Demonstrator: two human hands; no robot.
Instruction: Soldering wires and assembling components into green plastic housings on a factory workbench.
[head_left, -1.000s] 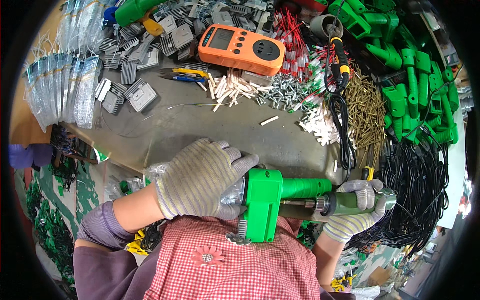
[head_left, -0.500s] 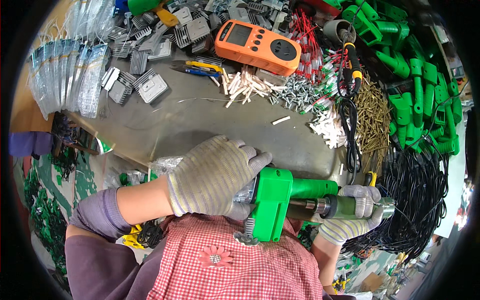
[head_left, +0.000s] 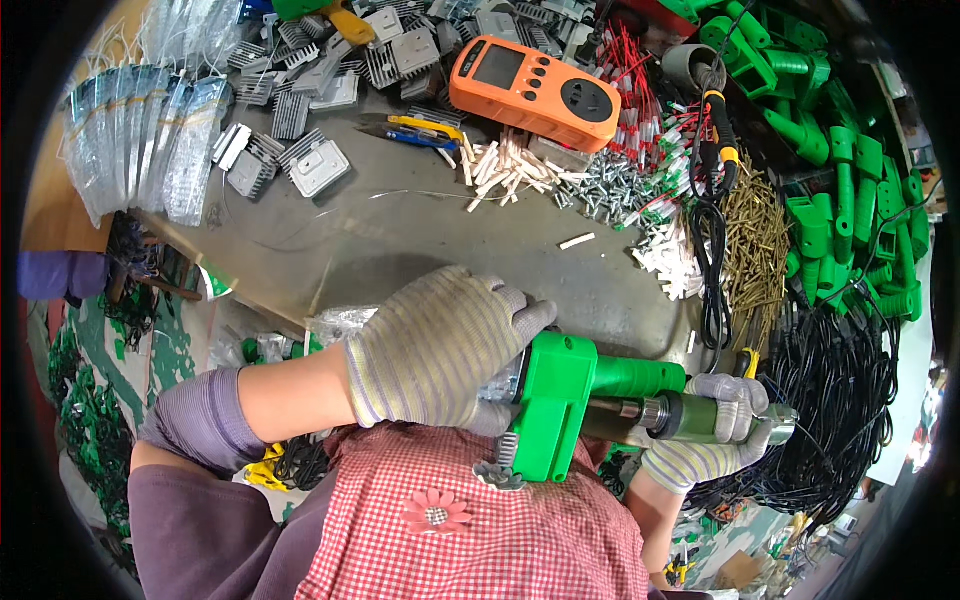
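Observation:
My left hand [head_left: 435,350], in a striped knit glove, is closed around the left end of a green plastic tool housing [head_left: 556,405]. A ribbed handle [head_left: 640,377] extends from the housing toward the right. Part of a clear-wrapped piece shows under my left palm, and the rest is hidden. My gloved right hand [head_left: 722,432] grips an olive-green power screwdriver [head_left: 690,416], held level beside the handle. Its metal nose points left at the housing's side; where the tip ends, I cannot see clearly.
An orange meter [head_left: 535,92] lies on the grey bench, near grey heat sinks [head_left: 318,165], pliers [head_left: 415,132], white tubes [head_left: 505,168], screws [head_left: 605,190] and brass-coloured screws [head_left: 752,240]. Green housings [head_left: 840,200] and black cables [head_left: 830,390] fill the right. Plastic-wrapped parts [head_left: 140,140] stand left.
The bench and its contents sit slightly farther right in the picture. Both hands, the housing and the screwdriver also appear a little farther right, keeping nearly the same grip and arrangement.

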